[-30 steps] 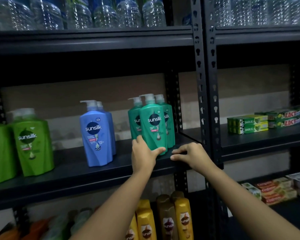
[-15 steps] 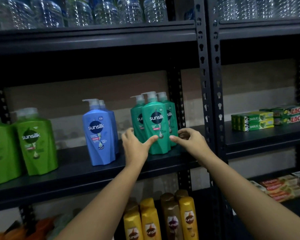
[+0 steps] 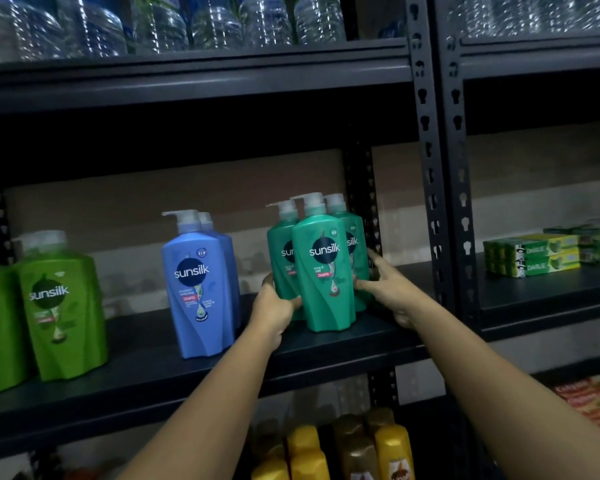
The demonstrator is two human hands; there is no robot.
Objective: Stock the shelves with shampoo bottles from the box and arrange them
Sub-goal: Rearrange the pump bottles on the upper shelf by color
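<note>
1. While cupped round the lower left side of the teal shampoo cluster, left hand [image 3: 274, 308] grips with thumb on the front bottle's near-left edge and fingers curled behind the left rear bottle [image 3: 282, 258].
2. Opposite, right hand [image 3: 390, 289] pinches the cluster from the right: fingertips [image 3: 361, 284] on the front teal bottle [image 3: 326, 271], other fingers reaching up beside the right rear bottle [image 3: 355, 251].
3. Standing upright and packed touching one another, at the right end of the middle shelf [image 3: 326, 358], hard by the perforated upright post [image 3: 433, 202].
4. To the left, well apart: two blue bottles [image 3: 200, 289], one behind the other; farther left, green bottles [image 3: 61, 306] near the shelf's front edge.
5. Above, clear water bottles [image 3: 222, 22]; below, yellow and brown bottles [image 3: 343, 448]; on the neighbouring bay to the right, green toothpaste boxes [image 3: 534, 254]. No box of stock in sight.
6. Likely risks, judged from this:
   - Squeezing low on tall pump bottles could tip the front one forward off the shelf, since it stands near the front lip.
   - Pushing right could jam the right rear bottle against the post and skew the row.
   - Uneven pressure between the two hands could twist labels away from the front.
   - Pump heads sitting close together could catch on each other if one bottle slides alone.
</note>
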